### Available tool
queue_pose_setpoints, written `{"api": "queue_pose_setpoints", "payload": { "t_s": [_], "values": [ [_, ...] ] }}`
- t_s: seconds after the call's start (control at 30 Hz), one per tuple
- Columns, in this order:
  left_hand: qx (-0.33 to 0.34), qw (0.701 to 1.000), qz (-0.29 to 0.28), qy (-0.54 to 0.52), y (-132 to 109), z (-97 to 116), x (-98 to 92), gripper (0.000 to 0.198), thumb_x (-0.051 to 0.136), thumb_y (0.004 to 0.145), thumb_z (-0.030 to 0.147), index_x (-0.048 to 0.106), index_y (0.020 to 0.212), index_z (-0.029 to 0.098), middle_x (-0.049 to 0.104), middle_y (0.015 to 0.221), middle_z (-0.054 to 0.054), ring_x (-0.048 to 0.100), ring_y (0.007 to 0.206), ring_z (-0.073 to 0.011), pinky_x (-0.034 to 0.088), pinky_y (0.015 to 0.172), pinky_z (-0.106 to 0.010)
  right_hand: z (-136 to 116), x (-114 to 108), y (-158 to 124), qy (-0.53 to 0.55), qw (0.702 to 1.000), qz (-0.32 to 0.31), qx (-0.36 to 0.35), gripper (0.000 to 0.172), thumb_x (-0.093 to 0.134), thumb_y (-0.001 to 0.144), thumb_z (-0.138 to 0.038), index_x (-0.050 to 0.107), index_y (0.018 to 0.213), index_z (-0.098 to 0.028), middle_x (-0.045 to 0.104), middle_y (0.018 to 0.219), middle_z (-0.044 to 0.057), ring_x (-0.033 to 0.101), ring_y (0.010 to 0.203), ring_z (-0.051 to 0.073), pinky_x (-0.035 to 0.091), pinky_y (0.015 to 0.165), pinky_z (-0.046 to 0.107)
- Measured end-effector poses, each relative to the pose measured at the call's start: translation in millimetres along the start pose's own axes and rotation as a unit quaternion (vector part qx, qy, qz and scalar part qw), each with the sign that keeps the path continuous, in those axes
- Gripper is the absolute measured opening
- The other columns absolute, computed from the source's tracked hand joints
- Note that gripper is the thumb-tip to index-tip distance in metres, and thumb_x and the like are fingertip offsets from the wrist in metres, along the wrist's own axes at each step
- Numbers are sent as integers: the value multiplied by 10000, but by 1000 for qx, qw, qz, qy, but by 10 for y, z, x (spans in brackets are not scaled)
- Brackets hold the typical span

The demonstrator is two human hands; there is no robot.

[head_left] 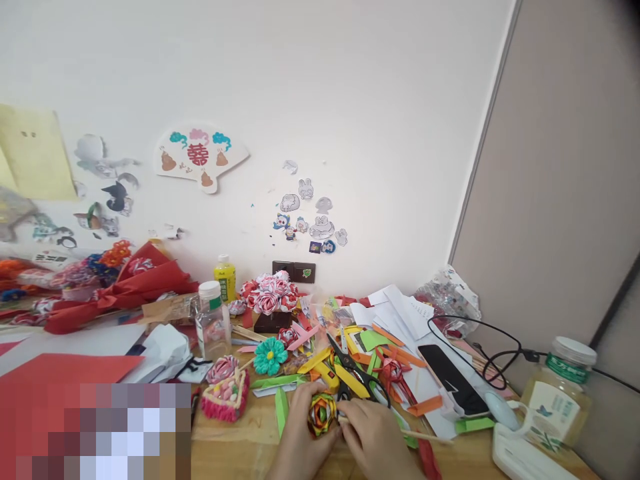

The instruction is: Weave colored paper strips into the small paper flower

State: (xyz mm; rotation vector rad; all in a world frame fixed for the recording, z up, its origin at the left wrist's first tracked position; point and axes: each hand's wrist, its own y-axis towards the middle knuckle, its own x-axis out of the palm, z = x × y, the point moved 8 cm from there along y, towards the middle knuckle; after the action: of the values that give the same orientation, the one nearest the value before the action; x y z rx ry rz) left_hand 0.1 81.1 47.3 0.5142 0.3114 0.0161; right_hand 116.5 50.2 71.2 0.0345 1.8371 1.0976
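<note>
My left hand [303,433] curls around a paper rose [323,415] in yellow, orange and green, its open face turned up toward me. Close on its right, the fingers of my right hand [373,433] are pinched together at the flower's edge. A thin wooden stick [427,437] sticks out to the right from behind that hand, in line with the pinch; the hand hides its middle. Black scissors [353,367] lie open just beyond both hands, among yellow and green folded paper strips [281,410].
Left stand a heart-shaped box [225,403] with small candies, a teal flower [270,355] and a clear jar [213,323]. A phone [453,377], a black cable [495,373], a white device [530,453] and a large jar [560,393] occupy the right. Paper roses [270,292] stand behind.
</note>
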Motion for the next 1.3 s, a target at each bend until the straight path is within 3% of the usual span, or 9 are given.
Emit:
{"api": "queue_pose_setpoints", "payload": {
  "t_s": [0.1, 0.27, 0.53, 0.83, 0.97, 1.1, 1.3],
  "values": [
    [11, 1000, -25, 9, 0, -1, 38, 409, 546, 616, 23, 595, 977, 206, 657, 988, -66, 604, 972, -256, 491, 865, -407, 35, -56, 13, 16, 1000, 16, 12, 235, 330, 896, -155, 555, 937, -210, 626, 758, 13, 586, 638, 159, 369, 564, 239],
    [-7, 998, -49, 26, -71, -147, 107, 653, 520, 573, -11, 505, 1189, 206, 623, 1165, -95, 568, 1091, -268, 457, 939, -425, 66, -76, 22, 5, 1000, 26, 10, 238, 323, 913, -172, 557, 917, -213, 609, 717, 5, 573, 604, 158, 351, 535, 245],
    [43, 995, -72, 60, -133, -195, 149, 682, 476, 542, -48, 515, 1165, 227, 619, 1160, -83, 567, 1079, -259, 460, 936, -410, 47, -22, -17, -43, 999, 17, 10, 204, 365, 826, -95, 538, 848, -201, 587, 707, 12, 549, 611, 169, 316, 552, 253],
    [80, 989, -97, 72, -136, -29, 167, 687, 445, 536, -62, 506, 1142, 254, 621, 1134, -69, 560, 1075, -248, 451, 939, -403, 115, 30, -21, -15, 999, 5, 46, 168, 376, 834, -135, 525, 806, -207, 580, 690, 0, 543, 602, 161, 296, 540, 246],
    [80, 988, -111, 75, -140, -17, 190, 644, 445, 551, -58, 513, 1114, 248, 615, 1123, -69, 553, 1064, -243, 446, 936, -401, 130, 20, -20, 16, 998, 2, 65, 160, 399, 796, -122, 535, 798, -208, 590, 688, -7, 548, 604, 156, 293, 539, 238],
    [76, 984, -141, 80, -137, 1, 246, 629, 433, 548, -64, 520, 1094, 237, 606, 1131, -65, 541, 1077, -231, 434, 947, -387, 211, 72, -21, 71, 990, -46, 116, 140, 435, 756, -112, 537, 752, -208, 591, 660, -23, 536, 569, 138, 292, 519, 218],
    [53, 983, -154, 84, -118, 4, 269, 612, 447, 554, -56, 512, 1105, 205, 601, 1144, -91, 546, 1080, -244, 441, 942, -394, 266, 85, -7, 92, 985, -56, 134, 130, 430, 788, -159, 550, 786, -210, 604, 691, -16, 551, 601, 145, 308, 536, 214]
  ]
}}
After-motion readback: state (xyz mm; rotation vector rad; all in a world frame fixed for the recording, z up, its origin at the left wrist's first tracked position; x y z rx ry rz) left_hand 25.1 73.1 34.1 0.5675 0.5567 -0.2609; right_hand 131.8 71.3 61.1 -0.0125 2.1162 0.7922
